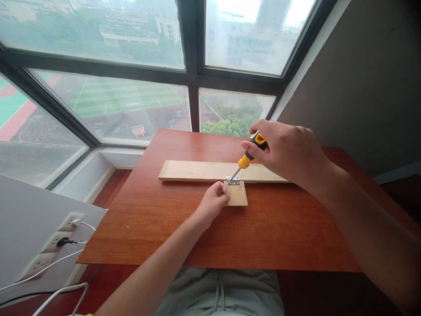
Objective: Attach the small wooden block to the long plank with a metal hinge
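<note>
My right hand [286,147] grips the yellow and black handle of a screwdriver [244,161]. The shaft slants down to the left, and its tip meets a small metal hinge [234,181]. That hinge bridges a long pale wooden board [190,170] and a small square wooden piece [237,195] in front of it. My left hand [215,199] is at the left edge of the small piece, thumb and fingers pinched together near the hinge. Whatever is between those fingertips, if anything, is hidden. My right hand and forearm cover the board's right end.
The reddish-brown table [158,224] carries the wood. Large windows [131,101] rise behind it, with a grey wall [355,87] to the right. Power sockets [54,241] with plugs and white cables [46,265] are at the lower left.
</note>
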### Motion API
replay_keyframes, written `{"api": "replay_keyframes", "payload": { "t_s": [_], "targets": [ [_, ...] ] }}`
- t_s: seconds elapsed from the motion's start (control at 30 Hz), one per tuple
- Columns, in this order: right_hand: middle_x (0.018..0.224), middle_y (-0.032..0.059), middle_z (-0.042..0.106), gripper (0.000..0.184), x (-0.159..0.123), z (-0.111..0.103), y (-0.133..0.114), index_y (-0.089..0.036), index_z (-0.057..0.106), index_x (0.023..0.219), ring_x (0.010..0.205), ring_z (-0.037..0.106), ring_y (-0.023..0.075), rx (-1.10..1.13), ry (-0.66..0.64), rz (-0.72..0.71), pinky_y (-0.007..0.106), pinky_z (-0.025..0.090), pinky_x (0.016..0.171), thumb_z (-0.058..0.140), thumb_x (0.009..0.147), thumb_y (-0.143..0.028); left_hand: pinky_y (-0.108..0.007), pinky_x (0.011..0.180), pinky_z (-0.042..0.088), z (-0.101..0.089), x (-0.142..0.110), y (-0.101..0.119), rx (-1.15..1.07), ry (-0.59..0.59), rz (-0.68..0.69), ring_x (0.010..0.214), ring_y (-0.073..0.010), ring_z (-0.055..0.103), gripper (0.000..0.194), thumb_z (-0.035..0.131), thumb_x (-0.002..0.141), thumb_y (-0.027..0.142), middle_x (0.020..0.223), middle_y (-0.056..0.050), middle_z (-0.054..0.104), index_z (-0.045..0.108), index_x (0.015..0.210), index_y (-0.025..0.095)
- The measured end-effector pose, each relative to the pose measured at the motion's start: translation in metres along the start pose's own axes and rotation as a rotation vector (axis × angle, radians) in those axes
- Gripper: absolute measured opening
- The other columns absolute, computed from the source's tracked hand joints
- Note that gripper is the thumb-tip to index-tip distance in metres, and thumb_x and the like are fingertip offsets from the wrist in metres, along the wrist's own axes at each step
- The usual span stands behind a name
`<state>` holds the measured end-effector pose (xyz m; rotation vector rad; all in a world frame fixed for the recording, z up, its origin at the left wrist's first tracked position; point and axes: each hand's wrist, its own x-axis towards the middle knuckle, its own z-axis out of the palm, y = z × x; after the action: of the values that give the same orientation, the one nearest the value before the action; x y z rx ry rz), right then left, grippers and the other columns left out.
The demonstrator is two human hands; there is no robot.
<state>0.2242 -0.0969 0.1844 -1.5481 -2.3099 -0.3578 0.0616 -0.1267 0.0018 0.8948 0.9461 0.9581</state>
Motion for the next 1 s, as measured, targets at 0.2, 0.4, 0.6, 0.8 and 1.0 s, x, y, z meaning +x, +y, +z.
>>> {"api": "replay_keyframes", "payload": {
  "t_s": [0.2,0.4,0.6,0.8,1.0],
  "targets": [
    [0.096,0.0060,0.072,0.035,0.0026,0.0021,0.0057,-0.021,0.060,0.120,0.073,0.063,0.0191,0.278,-0.088,-0.125,0.029,0.041,0.061,0.049,0.089,-0.033,-0.019,0.055,0.028,-0.0005,0.0006,-0.0016,-0.011,-0.005,0.002,0.059,-0.0067,0.039,0.028,0.067,0.065,0.022,0.068,0.006,0.048,0.040,0.073,0.020],
    [0.087,0.0059,0.071,0.031,0.0012,0.0019,0.0065,-0.023,0.062,0.111,0.066,0.061,0.0208,0.104,-0.056,-0.032,0.031,0.038,0.057,0.052,0.089,-0.042,-0.019,0.055,0.028,-0.0007,0.0000,-0.0019,-0.005,-0.009,0.014,0.060,-0.0067,0.039,0.026,0.066,0.067,0.020,0.069,0.006,0.048,0.040,0.073,0.019],
    [0.108,0.0084,0.070,0.044,0.0003,-0.0008,0.0074,-0.022,0.053,0.131,0.080,0.064,0.0208,0.291,-0.144,-0.184,0.031,0.045,0.064,0.054,0.088,-0.034,-0.019,0.056,0.028,-0.0003,-0.0003,-0.0010,-0.015,-0.020,0.019,0.062,-0.0070,0.039,0.028,0.067,0.067,0.021,0.069,0.006,0.048,0.040,0.073,0.019],
    [0.104,0.0107,0.070,0.040,0.0002,0.0031,0.0072,-0.020,0.059,0.120,0.077,0.064,0.0236,0.038,-0.068,-0.066,0.032,0.043,0.060,0.054,0.088,-0.042,-0.019,0.057,0.028,-0.0014,0.0006,-0.0019,-0.001,-0.027,0.014,0.062,-0.0073,0.039,0.028,0.066,0.067,0.022,0.069,0.006,0.047,0.039,0.073,0.020],
    [0.115,0.0092,0.068,0.043,-0.0005,0.0018,0.0060,-0.021,0.054,0.130,0.089,0.065,0.0233,0.264,-0.116,-0.232,0.034,0.048,0.072,0.054,0.087,-0.030,-0.020,0.058,0.027,-0.0011,0.0011,-0.0023,0.015,-0.030,0.022,0.062,-0.0073,0.038,0.026,0.064,0.066,0.022,0.068,0.006,0.046,0.039,0.073,0.020]
  ]
}}
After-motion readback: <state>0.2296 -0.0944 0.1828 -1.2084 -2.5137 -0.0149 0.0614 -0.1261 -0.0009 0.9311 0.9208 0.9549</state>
